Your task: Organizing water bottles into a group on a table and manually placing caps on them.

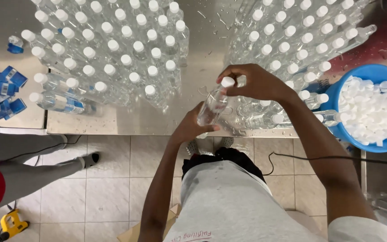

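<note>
Here, viewed from above, the left hand (192, 126) is wrapped around the lower body of a clear plastic water bottle (212, 107), thumb across the near side, its forearm rising straight up from the lower edge of the view. The bottle is tilted, neck pointing up and to the right, held just above the near edge of the wet stainless-steel table (202, 54). The right hand (254, 83) arches over the bottle's top, wrist bent and fingers curled down, fingertips pinched closed on the white screw cap (227, 81); its forearm runs in diagonally from the lower right. To the left stands a dense block of upright capped bottles (113, 45); a second block (301, 36) stands behind the right hand, with a few bottles lying flat beneath it. A round blue plastic bowl of loose white caps (372, 107) sits at the right. Blue labels (1, 92) lie at the far left, near another person's grey-clad leg (32, 163) on the tiled floor (113, 179)
</note>
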